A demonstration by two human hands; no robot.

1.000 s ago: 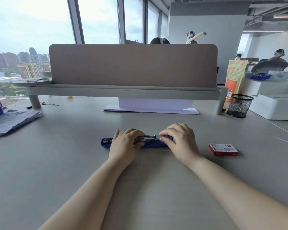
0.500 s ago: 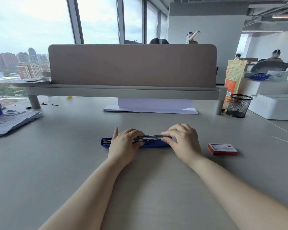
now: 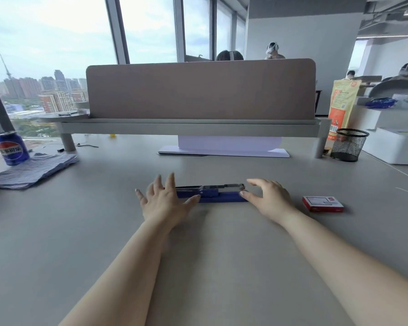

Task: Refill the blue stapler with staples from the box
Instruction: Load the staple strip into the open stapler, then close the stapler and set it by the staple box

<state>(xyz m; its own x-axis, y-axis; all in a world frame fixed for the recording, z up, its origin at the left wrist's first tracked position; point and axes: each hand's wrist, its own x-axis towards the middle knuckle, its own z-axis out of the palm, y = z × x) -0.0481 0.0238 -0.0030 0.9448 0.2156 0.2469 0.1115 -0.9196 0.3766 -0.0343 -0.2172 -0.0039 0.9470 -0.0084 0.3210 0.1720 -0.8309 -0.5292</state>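
The blue stapler (image 3: 218, 196) lies flat on the grey desk (image 3: 198, 267), folded wide open with its metal staple channel facing up. My left hand (image 3: 164, 201) hovers over the stapler's left end with fingers spread, holding nothing and hiding that end. My right hand (image 3: 267, 198) is at the stapler's right end, fingers curved and apart, the thumb tip touching or nearly touching the blue end. The red staple box (image 3: 323, 204) lies closed on the desk to the right of my right hand.
A tan divider panel (image 3: 199, 89) on a raised shelf crosses the back. A black mesh cup (image 3: 348, 144), an orange bag (image 3: 342, 107) and a white box (image 3: 396, 145) stand back right. A blue soda can (image 3: 11, 148) sits on a cloth (image 3: 33, 170) at left.
Both hands have let go of the stapler: the left hand has lifted and spread its fingers, the right hand has opened and drawn back to the right end. The camera has tilted slightly.
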